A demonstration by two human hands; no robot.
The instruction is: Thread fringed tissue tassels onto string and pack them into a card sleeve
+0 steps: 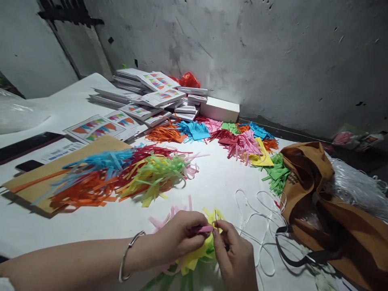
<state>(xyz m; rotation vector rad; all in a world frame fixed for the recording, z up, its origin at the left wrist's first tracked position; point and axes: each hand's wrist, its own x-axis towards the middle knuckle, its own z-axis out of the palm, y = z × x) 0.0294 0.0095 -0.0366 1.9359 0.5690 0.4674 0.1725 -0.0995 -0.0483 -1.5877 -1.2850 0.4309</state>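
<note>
My left hand (178,234), closed in a pinch, holds a folded pink paper strip (206,229) that points to the right. Close against it, my right hand (235,254) pinches a thin needle (216,216), which stands nearly upright at the strip's end. A bit of yellow shows between the two hands. Beneath them lie yellow paper tassels (190,260), with pink fringe (163,220) to the left and green fringe toward the near edge. White string (262,238) lies in loose loops to the right of my right hand.
Loose coloured tassels (151,165) lie on brown card (27,190) at left. Cut fringes (194,130) line the back, before stacked printed packs (163,97) and a white box (220,110). A brown apron-like cloth (306,169) and a white string bundle (354,186) occupy the right.
</note>
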